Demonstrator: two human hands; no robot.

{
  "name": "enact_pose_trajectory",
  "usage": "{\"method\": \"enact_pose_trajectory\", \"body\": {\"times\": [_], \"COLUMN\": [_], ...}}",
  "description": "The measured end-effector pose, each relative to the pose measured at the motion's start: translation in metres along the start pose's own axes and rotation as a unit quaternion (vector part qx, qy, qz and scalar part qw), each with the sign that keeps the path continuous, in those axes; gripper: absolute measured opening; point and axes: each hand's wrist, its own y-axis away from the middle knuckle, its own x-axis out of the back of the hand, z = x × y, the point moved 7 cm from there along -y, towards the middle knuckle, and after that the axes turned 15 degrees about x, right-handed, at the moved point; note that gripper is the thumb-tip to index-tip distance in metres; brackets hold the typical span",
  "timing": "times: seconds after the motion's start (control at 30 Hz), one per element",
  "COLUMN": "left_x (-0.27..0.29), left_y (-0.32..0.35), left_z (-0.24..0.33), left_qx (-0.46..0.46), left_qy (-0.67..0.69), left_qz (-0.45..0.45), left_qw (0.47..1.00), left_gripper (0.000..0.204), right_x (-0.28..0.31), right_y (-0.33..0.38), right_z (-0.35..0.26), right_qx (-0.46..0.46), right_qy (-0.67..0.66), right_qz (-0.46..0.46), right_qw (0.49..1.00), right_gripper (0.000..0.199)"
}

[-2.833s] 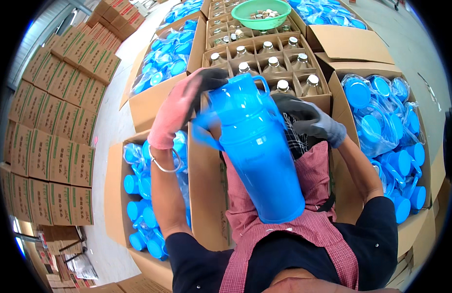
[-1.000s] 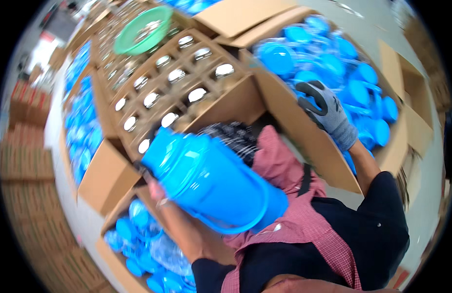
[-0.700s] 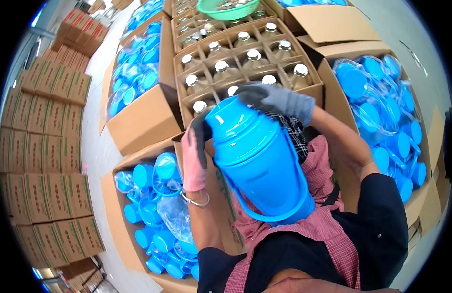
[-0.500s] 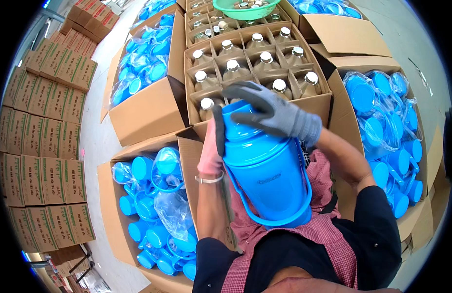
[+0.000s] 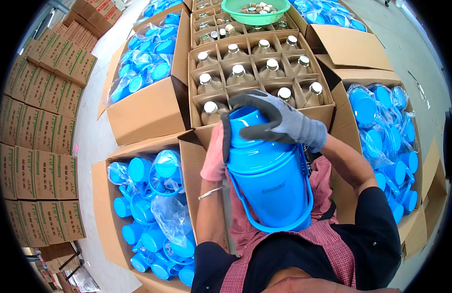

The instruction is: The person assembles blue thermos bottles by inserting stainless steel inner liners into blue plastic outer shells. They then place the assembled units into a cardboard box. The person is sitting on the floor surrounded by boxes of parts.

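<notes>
A blue plastic thermos flask (image 5: 272, 183) rests against my apron, its top leaning away from me and a little to the left. Its carrying handle (image 5: 279, 227) hangs down around the front of the body. My left hand (image 5: 217, 152), in a pink glove with a dark palm, presses along the left side of the neck. Over the top curls my right hand (image 5: 282, 122), gloved in grey with dark fingers, gripping the neck from the right. Between its thumb and fingers part of the flask's top rim (image 5: 245, 112) shows.
Ahead stands a divided carton (image 5: 260, 117) of silvery glass liners with white caps. A green basin (image 5: 255, 18) of small caps sits behind it. Cartons of blue flask parts stand at left (image 5: 103, 205) and right (image 5: 340, 110). Stacked brown boxes (image 5: 45, 171) line the far left.
My right hand's fingers have curled more tightly over the flask's top, and more of the rim shows. My left hand stays against the neck. The view has shifted slightly.
</notes>
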Motion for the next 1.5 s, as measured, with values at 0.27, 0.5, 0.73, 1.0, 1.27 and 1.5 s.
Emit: {"method": "enact_pose_trajectory", "body": {"times": [0.27, 0.5, 0.73, 1.0, 1.27, 1.5], "left_x": [0.009, 0.011, 0.011, 0.016, 0.055, 0.063], "left_y": [-0.004, -0.004, -0.018, -0.020, 0.003, -0.054], "left_z": [0.013, 0.038, 0.065, 0.012, 0.006, 0.088], "left_qx": [0.130, 0.188, 0.108, 0.238, 0.254, -0.033], "left_qy": [-0.056, 0.112, 0.023, 0.229, 0.050, -0.098], "left_qz": [-0.029, -0.105, -0.173, -0.134, -0.052, 0.075], "left_qw": [0.989, 0.970, 0.979, 0.934, 0.965, 0.992], "left_gripper": [0.055, 0.084, 0.093, 0.080, 0.098, 0.108], "right_x": [-0.004, 0.000, 0.005, -0.011, -0.011, 0.005], "right_y": [0.003, 0.005, -0.029, -0.052, -0.033, -0.094], "right_z": [0.019, 0.019, 0.006, -0.044, 0.003, 0.035], "right_qx": [-0.126, -0.239, -0.083, 0.015, -0.138, 0.154], "right_qy": [-0.070, -0.197, -0.232, 0.073, -0.136, 0.051], "right_qz": [-0.006, -0.057, -0.038, -0.009, -0.076, 0.006], "right_qw": [0.989, 0.949, 0.968, 0.997, 0.978, 0.987], "right_gripper": [0.055, 0.056, 0.060, 0.079, 0.057, 0.082]}}
